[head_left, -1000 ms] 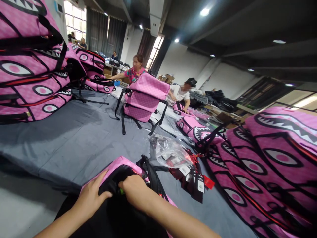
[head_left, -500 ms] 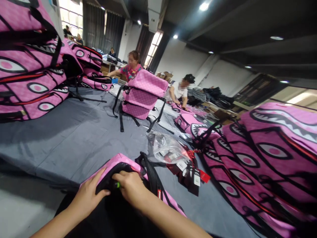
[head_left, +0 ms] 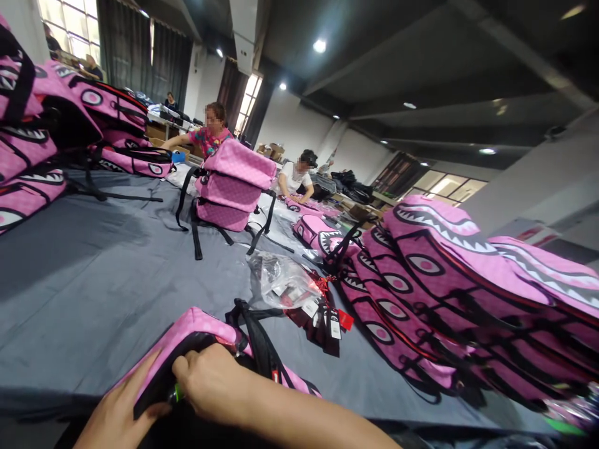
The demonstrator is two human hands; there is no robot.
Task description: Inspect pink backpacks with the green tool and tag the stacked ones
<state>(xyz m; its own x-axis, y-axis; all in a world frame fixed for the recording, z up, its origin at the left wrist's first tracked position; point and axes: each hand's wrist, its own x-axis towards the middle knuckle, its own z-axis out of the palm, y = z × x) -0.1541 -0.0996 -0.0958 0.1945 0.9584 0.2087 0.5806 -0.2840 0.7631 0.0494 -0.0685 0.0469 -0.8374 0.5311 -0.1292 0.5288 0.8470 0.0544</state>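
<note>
At the near edge of the surface [head_left: 103, 299]: bag [head_left: 194, 321], tilted, pink panel up, dark opening facing near.
Left hand [head_left: 119, 405]: fingers laid along the panel, thumb apart at the opening; bag edge clasped between.
Right hand [head_left: 210, 380]: fingers curled at the opening; tips hidden, so cannot tell what they pinch.
Green item [head_left: 176, 393]: small, between the hands, near the left thumb.
Straps [head_left: 262, 346]: black, on the right of the bag.
Tags [head_left: 322, 327]: fanned out farther right, partly under clear plastic [head_left: 281, 280].
Right stack [head_left: 393, 310]: pink bags, eye-and-teeth print.
Far stack [head_left: 229, 190]: pink, black straps trailing onto the surface.
Co-worker [head_left: 292, 181]: white top, far side.
</note>
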